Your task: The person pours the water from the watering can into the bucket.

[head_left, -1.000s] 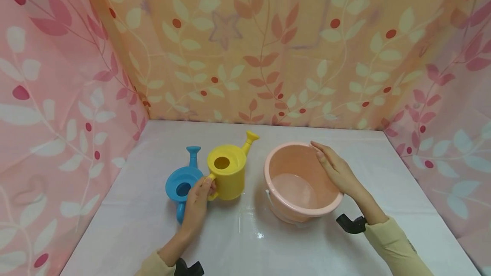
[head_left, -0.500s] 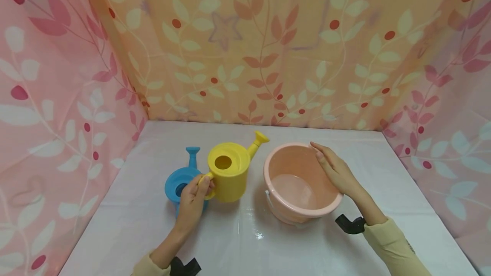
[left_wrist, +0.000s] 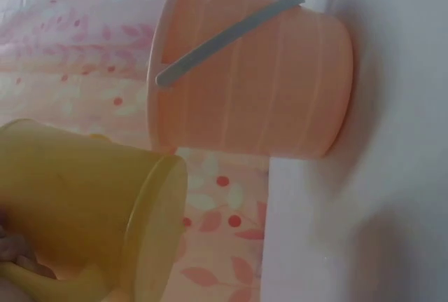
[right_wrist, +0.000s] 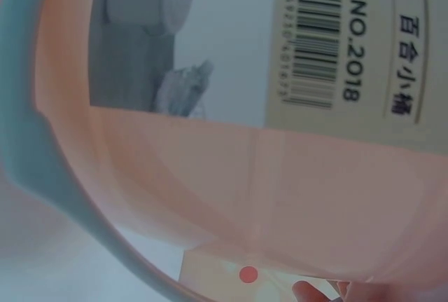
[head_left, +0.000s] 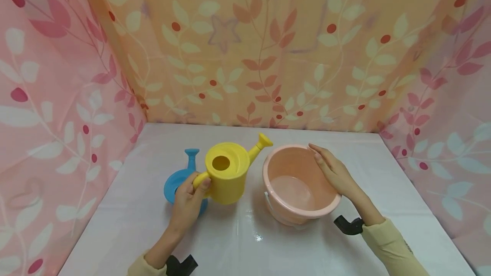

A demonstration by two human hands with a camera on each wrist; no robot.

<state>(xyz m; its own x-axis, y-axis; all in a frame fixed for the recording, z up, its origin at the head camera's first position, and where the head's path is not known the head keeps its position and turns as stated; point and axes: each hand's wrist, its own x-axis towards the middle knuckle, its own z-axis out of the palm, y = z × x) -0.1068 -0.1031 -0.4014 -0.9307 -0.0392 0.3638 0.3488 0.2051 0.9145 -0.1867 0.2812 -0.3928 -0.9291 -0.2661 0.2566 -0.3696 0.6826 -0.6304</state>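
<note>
From my seat, the left hand is clamped on the handle of the yellow can, which is lifted off the table, left of the table's middle. The can's spout points right and toward the far edge, its tip near the bucket. My left wrist view has the can's base plainly apart from the tabletop.

The bucket stands upright right of the middle, well apart from the table's right edge. The right hand rests on the right side of its rim, fingers straight. I see its pale bail slanting across the outer wall, and in my right wrist view a label reading "NO.2018".

The blue can sits toward the table's left edge, partly hidden by the left hand.
</note>
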